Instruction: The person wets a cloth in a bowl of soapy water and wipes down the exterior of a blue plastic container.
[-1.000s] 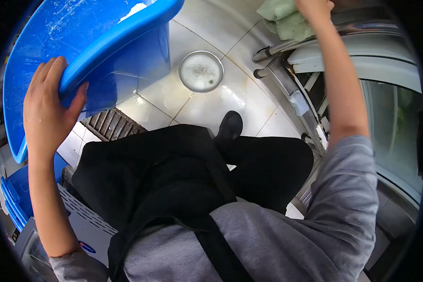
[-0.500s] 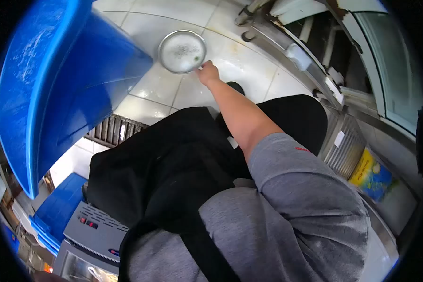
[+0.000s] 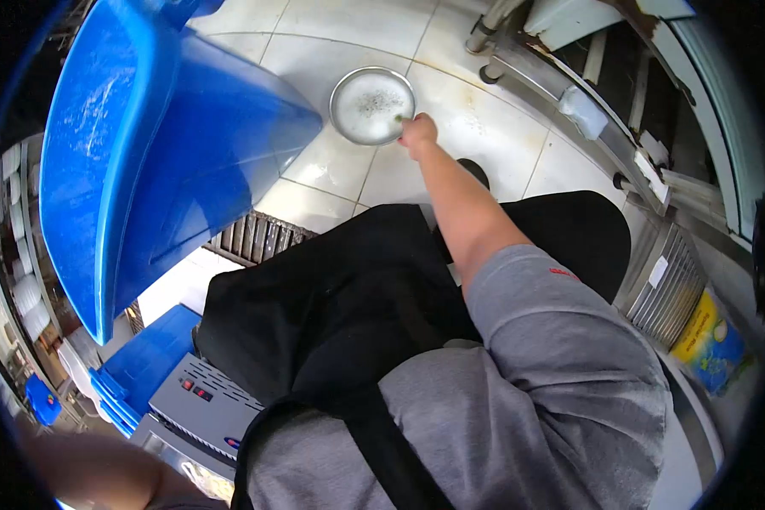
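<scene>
A round metal bowl is at the top centre, over the white tiled floor. Whitish, foamy-looking liquid with dark specks fills it, and a small green bit shows by its right side. My right hand is closed at the bowl's lower right rim, arm stretched forward; its fingertips are partly hidden. At the bottom left corner, a blurred bare limb appears to be my left hand or forearm, close to the camera. Its fingers cannot be made out, and nothing held shows there.
A large blue plastic bin stands at the left beside a floor drain grate. Below are a blue lid and a grey appliance with red switches. A metal frame on legs and a yellow-blue bag are at the right.
The whole view has shifted, so the bowl and bin appear farther right. My right hand sits slightly higher along the bowl's rim. More of the blurred limb has come in at lower left.
</scene>
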Motion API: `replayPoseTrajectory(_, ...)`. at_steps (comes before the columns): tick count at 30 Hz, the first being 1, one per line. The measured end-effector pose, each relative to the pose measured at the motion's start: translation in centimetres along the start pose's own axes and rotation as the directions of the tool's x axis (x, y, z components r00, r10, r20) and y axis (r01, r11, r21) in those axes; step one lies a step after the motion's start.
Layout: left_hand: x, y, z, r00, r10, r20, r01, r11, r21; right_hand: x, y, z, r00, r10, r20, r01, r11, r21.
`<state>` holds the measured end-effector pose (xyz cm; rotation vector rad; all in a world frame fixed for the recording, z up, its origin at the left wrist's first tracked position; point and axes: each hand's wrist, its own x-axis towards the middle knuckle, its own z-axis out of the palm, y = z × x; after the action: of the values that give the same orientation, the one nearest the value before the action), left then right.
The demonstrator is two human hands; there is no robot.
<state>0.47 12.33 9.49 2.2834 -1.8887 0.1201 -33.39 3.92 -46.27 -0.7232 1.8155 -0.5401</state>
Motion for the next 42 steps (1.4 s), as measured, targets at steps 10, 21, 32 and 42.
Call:
replayPoseTrajectory(10,-0.7,12.0,11.1,0.994,0.108,-0.018,-0.106,0.99,0.088,-4.2,0.7,-5.5,0.994,-0.024,-0.103,0.02,0.999,-0.045)
replayPoseTrajectory(21,-1.9,18.0,10.6,0.969,0.244,-0.025,-0.239,0.964,0.119,-5.5,1.1,-8.8,0.975,-0.002,-0.223,-0.041,0.981,-0.189)
replayPoseTrajectory(32,-0.4,21.6,10.7,0.903,0.426,-0.056,-0.421,0.903,0.087,-11.2,-3.9,-12.0,0.962,-0.239,-0.132,0.187,0.929,-0.319)
replayPoseTrajectory(42,-0.7,13.9,10.0,0.8,0.6,-0.009,-0.598,0.799,0.066,-9.3,0.6,-17.3,0.932,-0.314,0.182,0.36,0.726,-0.586)
